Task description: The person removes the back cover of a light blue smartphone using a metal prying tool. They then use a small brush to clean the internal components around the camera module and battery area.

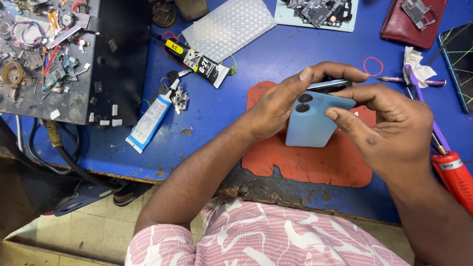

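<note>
Both hands, left hand [276, 106] and right hand [389, 130], pinch the light-blue phone back cover [311, 120], fingers closed along its upper edge; I judge pressing continues around the edge.

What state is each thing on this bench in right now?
Light blue phone: back cover up, held above the red mat, gripped by both hands.
Left hand: closed on the phone's camera end.
Right hand: fingers pressing the phone's top edge.
Red mat: flat, edges worn.
Black glue tube: lying down, partly squeezed.
White glue tube: lying down.
Red rubber band: loose on the blue table.
</note>
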